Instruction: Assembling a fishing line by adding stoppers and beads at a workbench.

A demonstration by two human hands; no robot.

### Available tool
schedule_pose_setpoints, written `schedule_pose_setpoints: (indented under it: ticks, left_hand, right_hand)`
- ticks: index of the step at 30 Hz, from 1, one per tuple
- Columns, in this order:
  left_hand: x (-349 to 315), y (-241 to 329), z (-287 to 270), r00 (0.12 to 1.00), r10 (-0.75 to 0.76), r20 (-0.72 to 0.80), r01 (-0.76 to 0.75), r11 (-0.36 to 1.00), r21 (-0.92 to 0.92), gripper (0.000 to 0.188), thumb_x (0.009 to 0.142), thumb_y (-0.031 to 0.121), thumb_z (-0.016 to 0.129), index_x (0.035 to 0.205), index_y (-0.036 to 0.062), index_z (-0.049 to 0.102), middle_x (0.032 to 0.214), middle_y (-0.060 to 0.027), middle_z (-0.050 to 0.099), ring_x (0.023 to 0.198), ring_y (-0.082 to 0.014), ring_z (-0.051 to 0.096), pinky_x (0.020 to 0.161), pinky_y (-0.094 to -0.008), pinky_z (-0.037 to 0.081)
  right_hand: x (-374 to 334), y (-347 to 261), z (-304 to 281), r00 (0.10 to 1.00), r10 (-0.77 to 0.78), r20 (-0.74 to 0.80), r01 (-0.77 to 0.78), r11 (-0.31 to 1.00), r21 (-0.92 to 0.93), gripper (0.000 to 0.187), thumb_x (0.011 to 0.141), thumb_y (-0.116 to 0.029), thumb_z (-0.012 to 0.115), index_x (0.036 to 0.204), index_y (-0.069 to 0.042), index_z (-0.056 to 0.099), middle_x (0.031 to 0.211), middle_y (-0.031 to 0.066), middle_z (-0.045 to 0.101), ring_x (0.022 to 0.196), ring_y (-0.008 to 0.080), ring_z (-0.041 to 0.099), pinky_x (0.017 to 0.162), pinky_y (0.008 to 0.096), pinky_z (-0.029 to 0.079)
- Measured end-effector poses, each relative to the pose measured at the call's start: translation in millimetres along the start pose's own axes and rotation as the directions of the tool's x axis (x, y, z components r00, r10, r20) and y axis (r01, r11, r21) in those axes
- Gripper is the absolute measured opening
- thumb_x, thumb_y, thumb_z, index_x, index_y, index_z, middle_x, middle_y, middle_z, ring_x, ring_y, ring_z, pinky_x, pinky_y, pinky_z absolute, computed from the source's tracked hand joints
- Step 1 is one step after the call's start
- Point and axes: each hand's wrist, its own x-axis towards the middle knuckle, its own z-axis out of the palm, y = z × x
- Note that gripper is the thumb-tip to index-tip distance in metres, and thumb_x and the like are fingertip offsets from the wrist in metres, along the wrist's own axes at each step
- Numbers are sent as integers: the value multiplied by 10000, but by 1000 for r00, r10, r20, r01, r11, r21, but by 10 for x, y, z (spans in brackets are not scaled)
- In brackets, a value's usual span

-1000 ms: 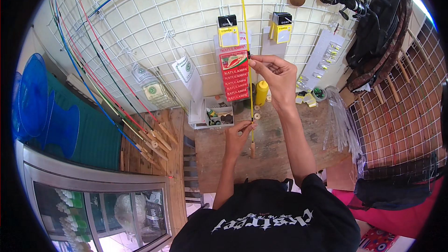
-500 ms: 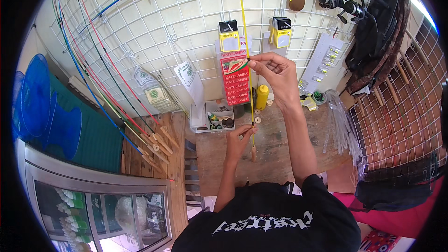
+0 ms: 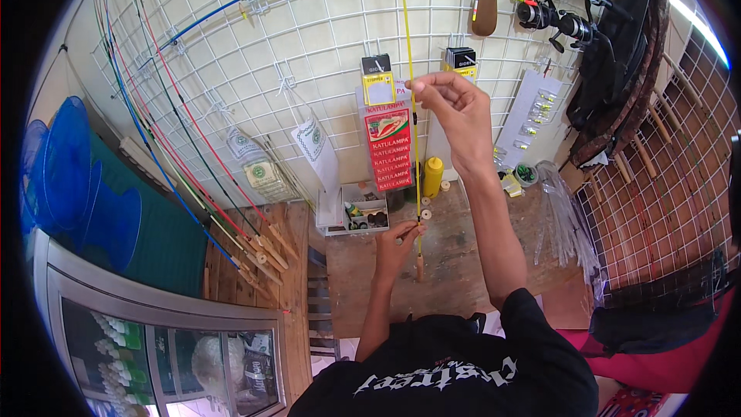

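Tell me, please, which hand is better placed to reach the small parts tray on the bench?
Probably the left hand: it grips the yellow rod low, near its wooden butt, right beside the parts tray. The right hand pinches the rod much higher up.

I hold a thin yellow rod (image 3: 411, 108) upright in front of a white wire grid (image 3: 309, 46). My right hand (image 3: 455, 112) pinches it high up, fingers closed on the shaft near a small dark ring. My left hand (image 3: 399, 239) grips it low, just above its wooden butt, over the wooden desk (image 3: 463, 255). Behind the rod hang a red card (image 3: 388, 150) and yellow-topped packets; a yellow bottle (image 3: 433, 176) and a small parts tray (image 3: 356, 212) stand at the grid's foot. More rods (image 3: 193, 177) lean at my left.
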Motion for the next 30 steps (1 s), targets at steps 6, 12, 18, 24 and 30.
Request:
schedule_pose_setpoints:
  ticks: [6, 12, 18, 24, 30]
  left_hand:
    - [12, 22, 29, 999, 42, 18, -41, 999, -31, 174, 843, 93, 683, 945, -48, 688, 826, -103, 709, 774, -120, 674, 695, -237, 500]
    - [5, 57, 13, 998, 55, 8, -56, 995, 83, 182, 839, 95, 684, 968, -32, 690, 819, -116, 706, 750, -127, 673, 654, -261, 495]
    - [-89, 142, -158, 979, 173, -111, -148, 967, 208, 168, 818, 72, 682, 956, -24, 686, 838, -149, 693, 715, -222, 676, 625, -300, 489]
    - [-175, 198, -422, 941, 300, -157, -237, 914, 331, 181, 812, 6, 665, 991, -13, 687, 767, -128, 646, 670, -185, 619, 596, -283, 450]
    - [-352, 350, -579, 957, 244, -157, -193, 940, 281, 193, 814, 5, 652, 1004, 11, 686, 824, -125, 625, 724, -243, 610, 632, -322, 461]
  right_hand:
    - [494, -380, 139, 990, -143, -13, 143, 990, -14, 203, 816, -137, 712, 924, 29, 667, 832, 66, 687, 776, 96, 627, 734, 233, 475]
    - [799, -538, 140, 982, -188, -2, 188, 982, 12, 183, 825, -135, 714, 939, 4, 681, 883, 74, 697, 743, 95, 594, 742, 241, 472]
    - [762, -595, -93, 964, -251, -84, 253, 967, 21, 187, 840, -143, 686, 941, 15, 680, 885, 74, 694, 799, 118, 629, 769, 252, 505]
    - [473, -567, -842, 947, -198, -253, 230, 967, 105, 281, 893, -99, 619, 1140, 33, 588, 1090, 112, 625, 959, 218, 622, 862, 312, 492]
    - [99, -399, -1748, 919, -33, -392, 164, 939, 304, 314, 893, -128, 637, 1132, 64, 568, 1116, 123, 596, 1029, 234, 560, 951, 354, 452]
